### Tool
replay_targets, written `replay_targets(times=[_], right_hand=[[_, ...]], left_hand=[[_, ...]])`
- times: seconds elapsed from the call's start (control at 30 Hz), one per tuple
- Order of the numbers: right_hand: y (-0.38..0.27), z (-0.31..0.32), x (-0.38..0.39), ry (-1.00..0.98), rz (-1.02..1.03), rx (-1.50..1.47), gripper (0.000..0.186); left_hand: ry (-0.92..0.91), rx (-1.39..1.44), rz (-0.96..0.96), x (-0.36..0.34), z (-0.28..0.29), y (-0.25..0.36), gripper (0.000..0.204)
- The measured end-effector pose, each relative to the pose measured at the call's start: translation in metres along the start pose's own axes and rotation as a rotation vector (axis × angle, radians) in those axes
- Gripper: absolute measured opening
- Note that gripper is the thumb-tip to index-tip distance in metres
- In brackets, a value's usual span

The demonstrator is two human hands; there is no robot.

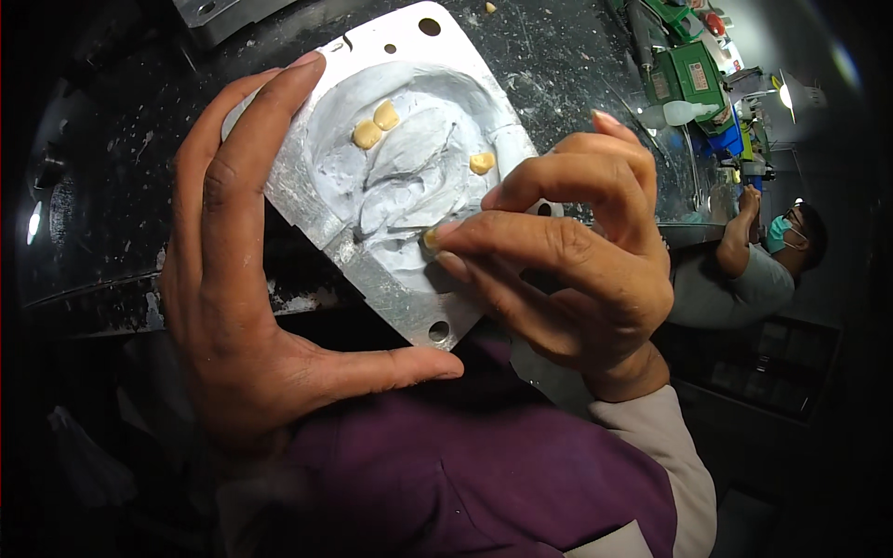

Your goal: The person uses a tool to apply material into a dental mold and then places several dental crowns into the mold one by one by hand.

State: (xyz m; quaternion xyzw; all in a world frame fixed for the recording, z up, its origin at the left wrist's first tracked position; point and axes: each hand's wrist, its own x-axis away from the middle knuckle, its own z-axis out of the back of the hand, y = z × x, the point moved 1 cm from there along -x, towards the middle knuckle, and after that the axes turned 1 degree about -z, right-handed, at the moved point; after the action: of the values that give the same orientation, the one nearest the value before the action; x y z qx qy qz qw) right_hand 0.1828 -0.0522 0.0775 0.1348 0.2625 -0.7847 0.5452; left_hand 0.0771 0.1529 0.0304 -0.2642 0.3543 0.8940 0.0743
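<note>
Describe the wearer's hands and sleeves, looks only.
Each grip is a bare hand, left hand and right hand alike: no gloves, rings or markings visible. The right sleeve is plain pale beige, ending at the wrist; shadow hides the left cuff. A purple garment shows between the arms.

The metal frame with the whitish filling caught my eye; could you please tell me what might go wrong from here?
The right hand holds a small yellow piece in a narrow pinch, so it could slip. Three other yellow pieces sit on the whitish filling; if loose, they might shift should the left hand tilt the metal frame.
</note>
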Motion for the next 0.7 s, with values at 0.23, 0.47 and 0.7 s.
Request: replay_targets(times=[0.23, 0.47, 0.7], right_hand=[[-0.006, 0.004, -0.002, 0.0, 0.011, 0.106, 0.031], [-0.011, 0.0, 0.002, 0.028, 0.106, 0.198, 0.032], [-0.008, 0.003, 0.002, -0.089, -0.028, 0.006, 0.029]], left_hand=[[0.019, 0.054, -0.01, -0.002, -0.003, 0.0, 0.145], [0.054, 0.133, 0.008, -0.001, -0.006, 0.002, 0.144], [0.029, 0.128, -0.004, -0.001, -0.003, -0.002, 0.144]])
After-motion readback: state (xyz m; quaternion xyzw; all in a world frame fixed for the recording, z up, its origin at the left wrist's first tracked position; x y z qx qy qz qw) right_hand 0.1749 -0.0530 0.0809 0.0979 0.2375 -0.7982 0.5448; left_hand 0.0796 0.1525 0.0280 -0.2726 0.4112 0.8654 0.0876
